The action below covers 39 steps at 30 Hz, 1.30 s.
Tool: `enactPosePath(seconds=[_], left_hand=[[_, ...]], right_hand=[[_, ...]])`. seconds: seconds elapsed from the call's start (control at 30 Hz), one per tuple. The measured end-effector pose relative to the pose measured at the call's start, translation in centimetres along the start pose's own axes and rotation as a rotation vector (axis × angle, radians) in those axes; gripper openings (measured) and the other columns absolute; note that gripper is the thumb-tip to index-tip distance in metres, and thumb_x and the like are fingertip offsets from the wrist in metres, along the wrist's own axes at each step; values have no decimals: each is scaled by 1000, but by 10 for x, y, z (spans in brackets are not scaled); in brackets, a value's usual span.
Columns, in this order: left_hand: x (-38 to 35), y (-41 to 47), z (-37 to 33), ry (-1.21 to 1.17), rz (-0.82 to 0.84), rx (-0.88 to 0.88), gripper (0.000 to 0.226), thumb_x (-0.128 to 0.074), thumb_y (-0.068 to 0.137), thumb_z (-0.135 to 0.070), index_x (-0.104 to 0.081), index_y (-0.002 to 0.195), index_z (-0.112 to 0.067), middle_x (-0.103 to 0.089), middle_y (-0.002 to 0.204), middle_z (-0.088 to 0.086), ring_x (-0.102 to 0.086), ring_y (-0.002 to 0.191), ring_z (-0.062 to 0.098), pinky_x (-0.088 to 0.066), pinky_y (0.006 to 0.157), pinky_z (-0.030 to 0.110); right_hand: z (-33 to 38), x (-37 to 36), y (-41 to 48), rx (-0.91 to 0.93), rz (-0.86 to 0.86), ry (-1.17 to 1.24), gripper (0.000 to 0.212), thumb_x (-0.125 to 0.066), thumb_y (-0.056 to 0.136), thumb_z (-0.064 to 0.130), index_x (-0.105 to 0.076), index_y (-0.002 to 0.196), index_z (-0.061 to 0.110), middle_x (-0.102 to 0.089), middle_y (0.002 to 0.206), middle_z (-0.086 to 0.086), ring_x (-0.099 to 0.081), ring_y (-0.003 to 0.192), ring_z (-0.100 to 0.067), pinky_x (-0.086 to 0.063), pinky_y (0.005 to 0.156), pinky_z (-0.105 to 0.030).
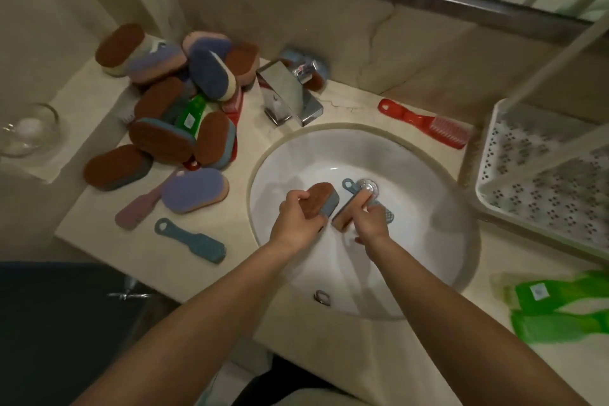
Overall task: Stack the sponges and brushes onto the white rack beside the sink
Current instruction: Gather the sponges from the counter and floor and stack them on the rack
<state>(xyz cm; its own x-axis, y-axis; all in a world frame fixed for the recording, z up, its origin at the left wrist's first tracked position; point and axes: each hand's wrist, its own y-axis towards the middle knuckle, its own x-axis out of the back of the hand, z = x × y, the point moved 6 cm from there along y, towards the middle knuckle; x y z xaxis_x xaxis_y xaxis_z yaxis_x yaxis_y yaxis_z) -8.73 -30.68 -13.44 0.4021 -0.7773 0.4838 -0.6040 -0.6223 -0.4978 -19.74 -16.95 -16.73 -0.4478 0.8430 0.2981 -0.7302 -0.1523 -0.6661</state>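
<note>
Through the head camera I have both hands down in the sink [428, 257], close together by the drain [369, 188]. My left hand [298, 221] is clamped round a brown-faced sponge [321, 199]. Its scouring face is turned up and to the left and its blue foam layer faces the other hand. The fingers hide too much for me to call its long axis. My right hand [370, 219] is curled on a pink sponge [346, 212] with the forefinger laid along it, and its long axis runs from near left toward the drain. A blue brush [347, 184] lies under that hand, its hanging loop pointing far left; I cannot tell whether it is gripped too. I judge this to be the pick-up step. Next, both loads need lifting over the sink's right rim and laying flat in the white rack [494, 194] at the right edge of the tabletop [356, 109]. The heap of sponges [164, 138] sits at the far left corner.
</note>
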Motion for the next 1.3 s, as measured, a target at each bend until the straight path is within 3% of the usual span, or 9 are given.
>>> enactPosePath(seconds=[0.1,0.2,0.3,0.53,0.8,0.97,1.07,1.2,1.3], left_hand=[[-4,10,11,-29,-22,49,51,-74,79,-27,-37,114,-28,-50,123,5,-58,102,20,-51,89,35],[-7,17,18,-52,-25,82,50,-73,82,-26,-36,115,-25,-52,121,5,-58,102,19,-50,85,30],[-9,23,22,-71,-31,116,50,-72,83,-25,-36,116,-25,-53,122,4,-57,101,18,-47,81,24],[-17,28,25,-77,5,163,49,-71,84,-27,-36,119,-24,-50,126,5,-56,108,21,-50,94,36],[-18,20,17,-144,-3,123,44,-69,84,-25,-37,114,-23,-54,121,7,-59,105,20,-52,90,37],[-13,4,0,-171,-35,65,40,-64,86,-39,-39,113,-25,-60,115,2,-62,99,16,-50,84,32],[-7,-12,-15,-209,-51,4,39,-62,88,-41,-40,114,-23,-61,115,2,-63,98,17,-53,88,40],[4,-37,-37,-291,-52,-66,37,-60,90,-42,-41,115,-24,-56,119,-3,-61,97,11,-55,87,44],[15,-59,-56,-338,-37,-155,29,-59,91,-40,-42,110,-26,-54,111,-9,-59,89,3,-57,76,35]], right_hand=[[-8,-11,20,-85,29,-2,16,-61,83,28,-62,78,13,-67,77,-5,-60,70,-17,-52,66,-33],[-18,-20,36,-189,42,-6,57,-70,76,35,-53,122,5,-63,112,-13,-62,98,-28,-54,87,-47],[-22,-23,47,-240,11,-33,79,-74,73,40,-43,134,2,-60,121,-14,-61,104,-30,-54,87,-46],[-34,-24,60,-223,104,-222,57,-65,78,33,-49,123,2,-68,94,-11,-68,75,-27,-52,56,-32],[-28,-11,36,-85,106,-86,19,-65,80,35,-54,81,19,-60,82,0,-62,76,-19,-61,66,-44],[-13,-4,3,-79,105,108,16,-68,74,24,-59,83,14,-66,85,-7,-65,76,-22,-60,72,-44],[1,7,-22,-16,64,236,10,-65,78,19,-57,81,14,-63,81,-5,-62,75,-21,-58,75,-46],[15,20,-60,39,89,296,33,-63,83,35,-55,104,11,-61,95,-7,-60,81,-18,-55,55,-30],[27,30,-87,98,74,286,33,-54,85,44,-56,106,19,-63,99,-6,-58,81,-19,-49,58,-30]])
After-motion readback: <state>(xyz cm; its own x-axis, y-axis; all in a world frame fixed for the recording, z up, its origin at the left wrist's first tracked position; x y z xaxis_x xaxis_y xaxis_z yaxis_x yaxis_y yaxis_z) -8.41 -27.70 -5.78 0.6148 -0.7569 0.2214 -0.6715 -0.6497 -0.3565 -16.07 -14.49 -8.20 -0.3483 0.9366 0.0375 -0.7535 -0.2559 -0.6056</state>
